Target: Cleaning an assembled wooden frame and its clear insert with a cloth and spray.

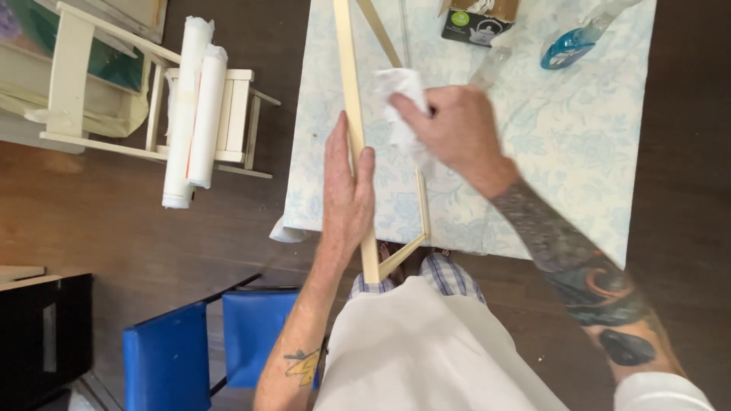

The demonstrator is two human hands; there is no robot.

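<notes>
Frame point(358, 129) of pale bare wood is what we see in hand: long thin square-edged bars meeting at a mitred corner near the person's lap, its long side running up over the counter point(579, 152). That counter wears a soft cloth with a faint blue flower print. Left of it, a cream slatted chair point(236, 114) carries two smooth white paper rolls point(194, 114), and glossy blue seats point(205, 350) stand on the dark wood floor point(99, 221). Our left hand point(346, 190) wraps flat along the frame's long bar, steadying it. Our right hand point(457, 129) pinches a crumpled white cloth point(400, 95) against the frame's inside. A clear spray bottle point(571, 42) of blue liquid lies at the far edge.
</notes>
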